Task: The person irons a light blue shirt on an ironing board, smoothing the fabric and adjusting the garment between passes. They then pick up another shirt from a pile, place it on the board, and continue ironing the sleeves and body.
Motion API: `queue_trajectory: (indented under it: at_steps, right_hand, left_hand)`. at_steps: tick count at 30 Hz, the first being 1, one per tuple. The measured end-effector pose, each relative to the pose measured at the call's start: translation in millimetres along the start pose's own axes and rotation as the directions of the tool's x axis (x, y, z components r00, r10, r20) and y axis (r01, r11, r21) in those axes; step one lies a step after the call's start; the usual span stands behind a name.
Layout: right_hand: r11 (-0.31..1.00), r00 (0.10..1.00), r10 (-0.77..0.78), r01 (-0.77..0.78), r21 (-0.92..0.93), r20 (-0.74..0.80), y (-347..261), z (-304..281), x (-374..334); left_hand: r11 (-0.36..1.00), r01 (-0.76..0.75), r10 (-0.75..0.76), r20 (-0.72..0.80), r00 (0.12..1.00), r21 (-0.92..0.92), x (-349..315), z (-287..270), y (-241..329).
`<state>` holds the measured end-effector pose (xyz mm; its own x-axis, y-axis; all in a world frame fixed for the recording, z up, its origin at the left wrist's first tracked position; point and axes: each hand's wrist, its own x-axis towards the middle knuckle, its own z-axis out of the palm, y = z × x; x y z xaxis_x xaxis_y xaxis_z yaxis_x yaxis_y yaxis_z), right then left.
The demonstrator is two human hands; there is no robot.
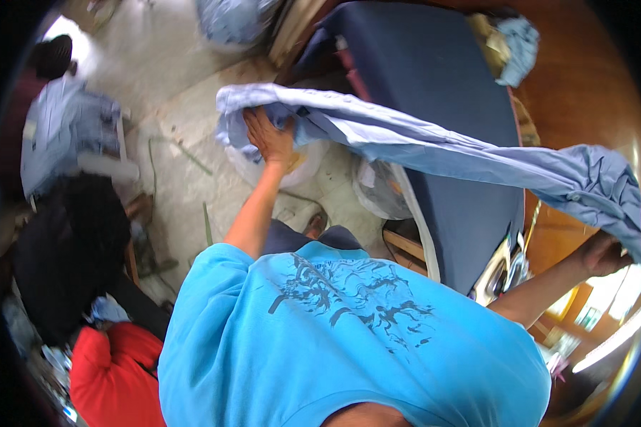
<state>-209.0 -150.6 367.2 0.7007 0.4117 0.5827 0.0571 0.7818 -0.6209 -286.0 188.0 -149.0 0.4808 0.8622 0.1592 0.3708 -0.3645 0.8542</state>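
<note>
A long light-blue shirt, bunched lengthwise, stretches across the view in front of me, above a table with a dark blue cover. A small button shows near its right end. My left hand lies against the cloth at the left end, fingers stretched out and partly under a fold. At the far right, my right hand is closed on the shirt's other end, its fingers partly hidden by the cloth. What looks like an iron stands at the table's near right edge, close to my right forearm.
Clear plastic bags stand on the floor beside the table; another bulging bag is farther back. Blue clothes lie at the table's far right corner. To the left are people in black and red, near a pile of blue clothes.
</note>
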Motion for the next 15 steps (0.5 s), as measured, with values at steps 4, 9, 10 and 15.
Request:
queue_trajectory:
  at_steps: [4, 9, 10, 15]
  right_hand:
    - [0.907, 0.949, -0.315, 0.293, -0.301, -0.025, -131.0, -11.8, -20.1]
    - [0.641, 0.836, -0.507, 0.202, -0.741, -0.21, -355.6, -152.2, -61.4]
    - [0.458, 0.791, -0.58, 0.12, -0.881, -0.194, -411.8, -178.6, -76.7]
    - [-0.57, 0.911, -0.309, -0.406, -0.714, -0.272, -281.4, -329.8, -205.9]
  left_hand:
    - [0.815, -0.267, 0.253, -0.099, 0.962, -0.514, 70.2, 2.6, 112.7]
    - [0.713, -0.42, 0.615, 0.212, 0.76, -0.561, 98.9, 37.2, 281.6]
    - [0.637, -0.433, 0.679, 0.198, 0.707, -0.638, 93.1, 27.4, 314.1]
    - [0.457, -0.538, 0.857, 0.188, 0.48, -0.709, 47.8, 18.9, 442.7]
